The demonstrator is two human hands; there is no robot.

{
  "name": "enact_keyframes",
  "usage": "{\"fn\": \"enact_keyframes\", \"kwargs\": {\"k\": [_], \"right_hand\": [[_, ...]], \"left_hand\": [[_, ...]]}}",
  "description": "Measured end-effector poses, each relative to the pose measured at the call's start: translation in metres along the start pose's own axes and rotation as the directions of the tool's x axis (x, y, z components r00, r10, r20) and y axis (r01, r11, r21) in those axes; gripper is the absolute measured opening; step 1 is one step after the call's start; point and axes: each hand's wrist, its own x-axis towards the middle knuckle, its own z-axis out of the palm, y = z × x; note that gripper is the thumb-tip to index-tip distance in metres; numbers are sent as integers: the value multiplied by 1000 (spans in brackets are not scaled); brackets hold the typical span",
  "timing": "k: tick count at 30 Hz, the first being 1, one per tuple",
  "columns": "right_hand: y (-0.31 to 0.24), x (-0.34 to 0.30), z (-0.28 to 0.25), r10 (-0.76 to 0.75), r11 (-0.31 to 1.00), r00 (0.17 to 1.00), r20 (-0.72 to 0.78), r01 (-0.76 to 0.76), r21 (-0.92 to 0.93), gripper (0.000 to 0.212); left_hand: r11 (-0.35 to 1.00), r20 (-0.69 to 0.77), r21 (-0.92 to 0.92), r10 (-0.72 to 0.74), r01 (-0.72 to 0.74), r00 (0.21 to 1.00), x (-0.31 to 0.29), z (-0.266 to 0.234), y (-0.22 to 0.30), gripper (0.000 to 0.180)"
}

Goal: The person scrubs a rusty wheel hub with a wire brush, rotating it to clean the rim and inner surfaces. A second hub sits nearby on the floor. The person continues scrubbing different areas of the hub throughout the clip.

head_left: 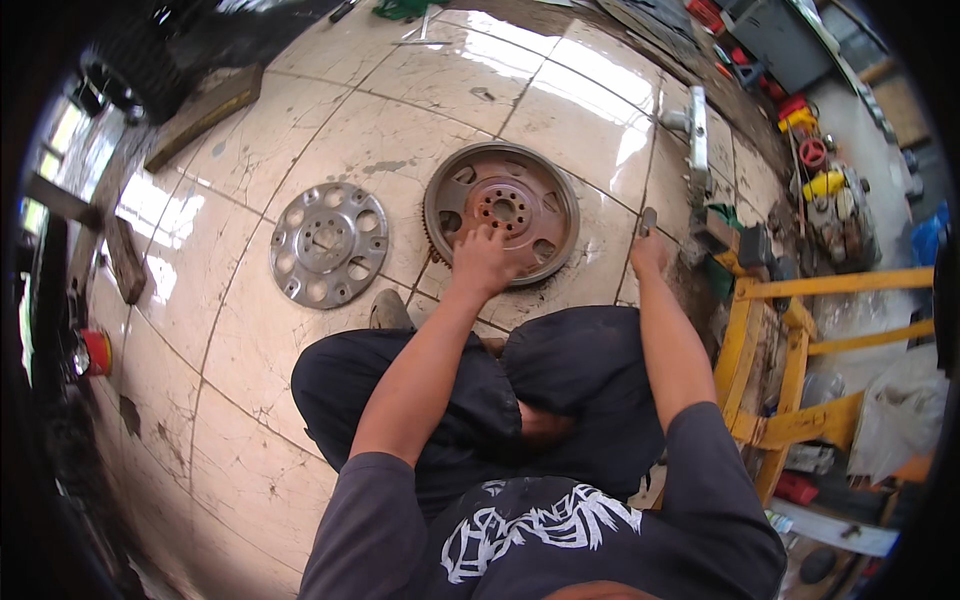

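Observation:
A rusty flywheel point(545, 213) with a toothed rim lies on the tiled floor before my knees. My left hand point(486, 262) rests over its near side, with bent fingers pressed at the bolt holes of the hub; anything under the fingertips is hidden. Off to the right of the flywheel, my right hand point(650, 254) is closed around a small grey tool point(649, 217), whose rounded end sticks out beyond the fingers; its exact kind does not show. Left of the flywheel, apart from it, a shiny round metal plate with large holes point(325, 262) lies flat.
A yellow metal frame point(745, 345) stands close to my right arm. Beyond my right hand is an upright metal piece point(698, 140). Wooden blocks point(205, 115) and a red can point(95, 353) lie at the left. A yellow-and-red machine point(825, 185) sits far right.

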Motion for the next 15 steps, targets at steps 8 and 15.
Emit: {"fn": "enact_keyframes", "kwargs": {"k": [8,15], "right_hand": [[-65,-75,35,49,998,998,-26,-50,-33,59],[-73,-86,14,-15,982,969,248,-32,186,60]], "left_hand": [[897,138,315,280,-311,950,-15,51,2,60],[867,63,328,377,-376,924,-26,51,29,43]]}}
